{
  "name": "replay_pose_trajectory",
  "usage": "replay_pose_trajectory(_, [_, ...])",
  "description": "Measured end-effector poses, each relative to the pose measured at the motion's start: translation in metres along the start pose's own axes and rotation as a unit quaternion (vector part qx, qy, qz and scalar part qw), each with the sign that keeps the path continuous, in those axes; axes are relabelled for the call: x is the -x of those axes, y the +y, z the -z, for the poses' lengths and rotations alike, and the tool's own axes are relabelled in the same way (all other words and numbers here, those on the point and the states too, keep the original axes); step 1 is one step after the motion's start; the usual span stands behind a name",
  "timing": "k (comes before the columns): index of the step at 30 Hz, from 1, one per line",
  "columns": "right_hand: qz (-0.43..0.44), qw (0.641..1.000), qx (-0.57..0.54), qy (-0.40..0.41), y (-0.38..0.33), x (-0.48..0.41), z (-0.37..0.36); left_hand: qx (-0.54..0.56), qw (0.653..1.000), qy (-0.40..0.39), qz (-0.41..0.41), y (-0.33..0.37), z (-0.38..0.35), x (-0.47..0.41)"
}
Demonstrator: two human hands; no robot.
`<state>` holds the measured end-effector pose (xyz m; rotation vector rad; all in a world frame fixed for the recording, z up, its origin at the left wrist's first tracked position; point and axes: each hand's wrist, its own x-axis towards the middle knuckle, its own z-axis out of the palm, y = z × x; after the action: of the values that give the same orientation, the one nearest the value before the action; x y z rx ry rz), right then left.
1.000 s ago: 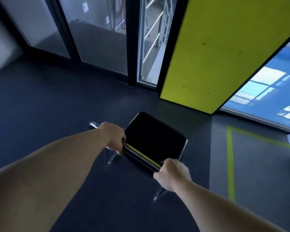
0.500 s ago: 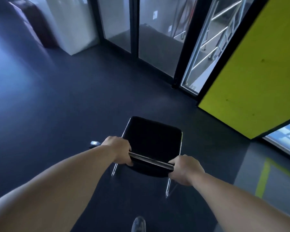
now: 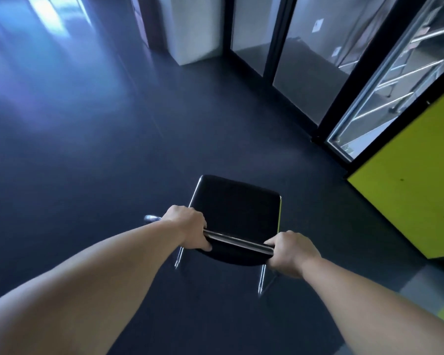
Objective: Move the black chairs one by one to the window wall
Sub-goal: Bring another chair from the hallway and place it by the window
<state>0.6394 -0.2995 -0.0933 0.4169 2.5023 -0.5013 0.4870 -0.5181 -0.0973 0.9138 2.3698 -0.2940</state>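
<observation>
At far left lay bare dark floor (image 3: pixel 92 155), washed with pale light. The left hand (image 3: pixel 187 226) was wrapped over the left end of the backrest's top rail, its fingers (image 3: pixel 205 245) curled tight round it. The black chair (image 3: pixel 237 213) stood in the lower middle of the view, seat pointing away from the person, its chrome legs (image 3: pixel 261 278) showing below; whether they touched the floor could not be told. The right hand (image 3: pixel 290 252) clamped the rail's right end, fingers folded under and hidden. Beyond, to the right, ran the glass wall (image 3: pixel 300 60) and a yellow panel (image 3: pixel 408 188), with open floor between them and the chair. The chair looked rigid and fairly light; the smooth rail, held at both ends, seemed the surest hold against twisting.
</observation>
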Motion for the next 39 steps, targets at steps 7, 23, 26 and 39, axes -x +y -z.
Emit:
replay_pose_trajectory(7, [0.097,0.992,0.073,-0.016,0.031,-0.001,-0.004,0.041,0.993,0.007,0.108,0.040,-0.030,0.037])
replay_pose_trajectory(23, [0.265,0.934,0.240,-0.026,0.098,0.010,0.008,0.239,0.944,0.021,0.226,0.158,-0.094,0.127])
replay_pose_trajectory(26, [0.249,0.929,0.273,0.029,0.108,0.019,-0.001,0.230,0.938,0.092,0.243,0.172,-0.109,0.141])
replay_pose_trajectory(39, [0.308,0.923,0.231,0.001,0.112,-0.003,0.003,0.182,0.918,0.230,0.267,0.162,-0.129,0.142])
